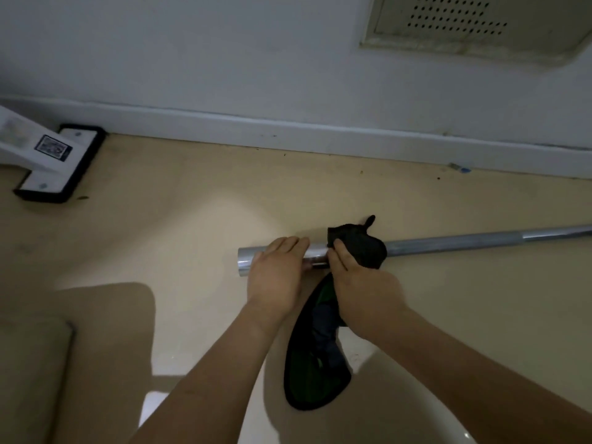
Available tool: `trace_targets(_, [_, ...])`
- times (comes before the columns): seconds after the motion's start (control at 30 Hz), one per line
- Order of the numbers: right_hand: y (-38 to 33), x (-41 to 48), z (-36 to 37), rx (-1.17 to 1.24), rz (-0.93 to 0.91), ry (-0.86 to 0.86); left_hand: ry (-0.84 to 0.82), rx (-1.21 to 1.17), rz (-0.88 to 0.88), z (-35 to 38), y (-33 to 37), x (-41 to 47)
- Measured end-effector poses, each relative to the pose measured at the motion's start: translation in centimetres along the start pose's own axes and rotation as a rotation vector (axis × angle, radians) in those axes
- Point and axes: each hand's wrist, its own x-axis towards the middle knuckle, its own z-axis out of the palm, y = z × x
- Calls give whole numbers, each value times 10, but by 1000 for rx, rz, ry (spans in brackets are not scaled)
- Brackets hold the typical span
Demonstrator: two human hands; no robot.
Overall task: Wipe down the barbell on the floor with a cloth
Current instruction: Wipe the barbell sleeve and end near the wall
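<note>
A bare silver barbell lies on the beige floor, running from its thick sleeve end at centre out to the right edge. My left hand rests over the sleeve near its open end, fingers laid across the top. A black cloth is wrapped over the bar just right of that. My right hand grips the cloth against the bar. The cloth's loose tail, with a green lining, hangs down to the floor between my forearms.
A white wall and baseboard run close behind the bar. A white floor-cleaner head with a black rim sits at the far left. A vent panel is set in the wall at upper right. My knee is at lower left.
</note>
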Motion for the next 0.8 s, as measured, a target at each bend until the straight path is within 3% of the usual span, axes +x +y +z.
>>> trace_targets(0.17, [-9,43,-1,103,114,-34,-37,-30,-19,-6,10,-4])
trace_targets(0.27, [-27,61,-5,96,127,-163,-50,-120,28,-15,7,-17])
trace_targets(0.4, [-33,39,-1,191,201,-112,96,-87,-189,-23,-35,-33])
trace_targets(0.47, [-59,36,1,207,174,-89,119,-192,-291,-26,-40,-43])
trace_targets(0.6, [-110,45,3,384,-10,-113,106,-333,-326,-36,-39,-38])
trace_targets(0.7, [-77,42,0,414,-38,-98,88,-355,-433,-40,-54,-26])
trace_targets(0.8, [-24,40,5,342,93,-46,123,-336,-501,-41,-62,-15])
